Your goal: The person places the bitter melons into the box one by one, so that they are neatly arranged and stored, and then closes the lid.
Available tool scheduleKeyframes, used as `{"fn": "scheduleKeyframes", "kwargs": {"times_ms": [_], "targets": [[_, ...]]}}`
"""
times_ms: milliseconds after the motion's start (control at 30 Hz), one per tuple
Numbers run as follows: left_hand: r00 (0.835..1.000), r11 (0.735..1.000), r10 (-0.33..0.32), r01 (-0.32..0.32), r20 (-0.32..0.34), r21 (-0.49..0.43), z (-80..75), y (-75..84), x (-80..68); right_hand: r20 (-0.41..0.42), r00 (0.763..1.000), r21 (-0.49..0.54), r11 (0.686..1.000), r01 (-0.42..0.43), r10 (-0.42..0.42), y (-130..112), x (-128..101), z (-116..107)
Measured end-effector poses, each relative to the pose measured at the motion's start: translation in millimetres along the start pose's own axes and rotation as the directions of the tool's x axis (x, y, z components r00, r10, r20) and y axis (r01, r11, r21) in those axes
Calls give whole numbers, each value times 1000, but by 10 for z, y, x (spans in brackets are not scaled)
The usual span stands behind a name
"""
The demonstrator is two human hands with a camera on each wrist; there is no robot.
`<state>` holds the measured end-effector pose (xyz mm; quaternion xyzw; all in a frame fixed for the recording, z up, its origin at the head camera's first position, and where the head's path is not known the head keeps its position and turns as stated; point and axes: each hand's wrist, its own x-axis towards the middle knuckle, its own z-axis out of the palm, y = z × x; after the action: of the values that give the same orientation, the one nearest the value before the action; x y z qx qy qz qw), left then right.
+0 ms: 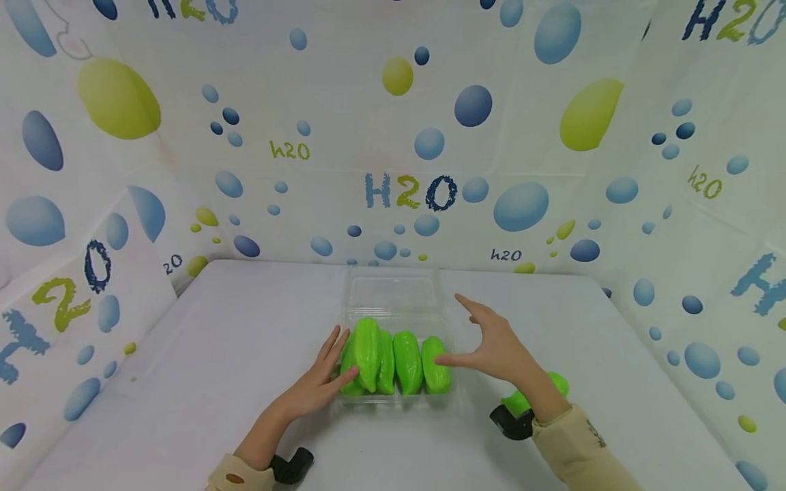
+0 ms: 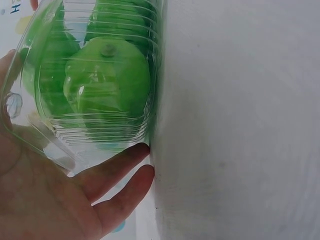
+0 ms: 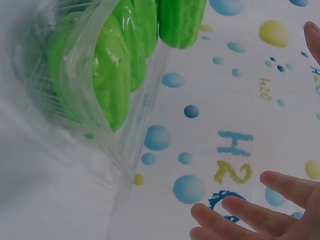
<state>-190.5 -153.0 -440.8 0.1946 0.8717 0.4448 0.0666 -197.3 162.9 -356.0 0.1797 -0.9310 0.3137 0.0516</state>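
A clear plastic clamshell container [image 1: 396, 399] stands on the table with its lid [image 1: 393, 293] folded back. Several glossy, bright green pepper-like vegetables [image 1: 407, 361] lie side by side in it. My left hand [image 1: 313, 389] is at the container's left side, fingers extended, its thumb overlapping the leftmost vegetables. The left wrist view shows its fingers [image 2: 117, 172] spread along the ribbed wall. My right hand [image 1: 497, 348] hovers by the right side with fingers and thumb spread wide, holding nothing. Its thumb overlaps the rightmost vegetable [image 1: 434, 372] in the head view.
Another green vegetable [image 1: 559, 383] lies on the white table [image 1: 245, 327] to the right, partly hidden by my right wrist. Black wrist mounts [image 1: 512, 423] sit at both sleeves. A printed sheet [image 1: 344, 123] with bubbles and lettering rises behind the table and along its sides.
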Motion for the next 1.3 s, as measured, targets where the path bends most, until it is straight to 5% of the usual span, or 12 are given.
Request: {"fn": "scheduleKeyframes", "kwargs": {"times_ms": [1300], "targets": [[999, 998, 30, -32, 42, 47, 29, 16, 108, -95, 966, -148, 956, -253, 240, 731, -651, -198]]}}
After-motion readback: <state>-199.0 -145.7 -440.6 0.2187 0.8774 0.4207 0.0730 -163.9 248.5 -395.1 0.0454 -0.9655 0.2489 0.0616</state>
